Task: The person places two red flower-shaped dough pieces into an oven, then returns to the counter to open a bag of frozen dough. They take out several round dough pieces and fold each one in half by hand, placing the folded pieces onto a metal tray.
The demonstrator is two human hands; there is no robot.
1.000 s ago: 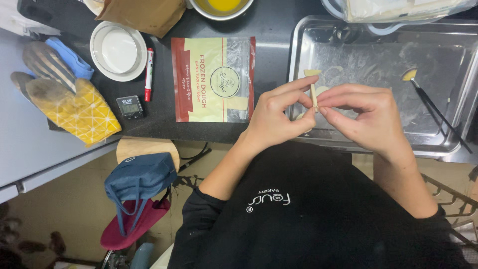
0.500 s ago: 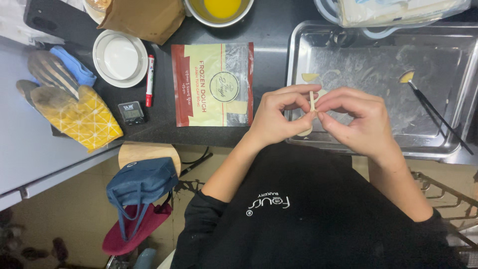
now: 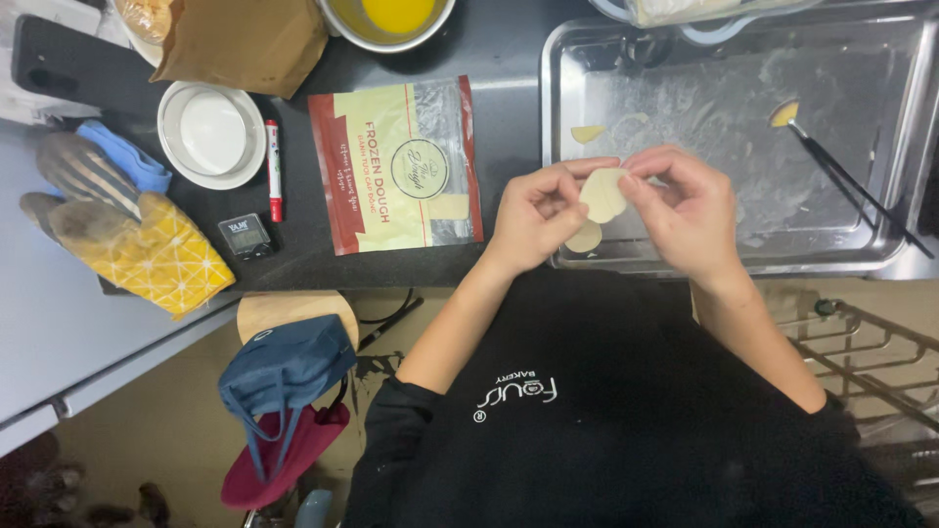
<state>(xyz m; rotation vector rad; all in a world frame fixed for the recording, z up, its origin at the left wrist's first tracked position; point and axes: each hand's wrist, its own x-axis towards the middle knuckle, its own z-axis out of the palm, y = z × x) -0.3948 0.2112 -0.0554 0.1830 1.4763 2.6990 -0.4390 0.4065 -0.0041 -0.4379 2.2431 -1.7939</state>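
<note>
Yellow quilted oven mitt (image 3: 147, 256), far left on the dark table (image 3: 509, 59), with a grey mitt (image 3: 83, 171) and a blue one (image 3: 127, 156) tucked behind it.

White round dish (image 3: 210, 134), empty, next along; red marker (image 3: 274, 171) upright beside it; small black timer (image 3: 246, 236) just below.

Brown paper bag (image 3: 245, 39) at the top edge; metal bowl of yellow liquid (image 3: 391, 18) to its right, likely egg wash.

Flat dough packet (image 3: 401, 166), cream and red, lying between the marker and the tray.

Left hand (image 3: 533, 215): thumb and fingers pinched on the left edge of a pale dough round (image 3: 603, 194), held in the air above the tray's near-left corner. A second round (image 3: 587, 238) lies just beneath, on the tray's rim.

Right hand (image 3: 685, 210): fingertips closed on the same round from the right.

Floured metal tray (image 3: 743, 137): one small dough scrap (image 3: 587, 133) near its left side; pastry brush (image 3: 841, 166) lying diagonally, yellow-tipped.

Risks, as judged: thin dough pulled from both sides may stretch or tear; warm fingers could make it stick; the round on the rim sits near the table edge and a wrist brushing it might knock it to the floor; a sleeve could drag the brush.
</note>
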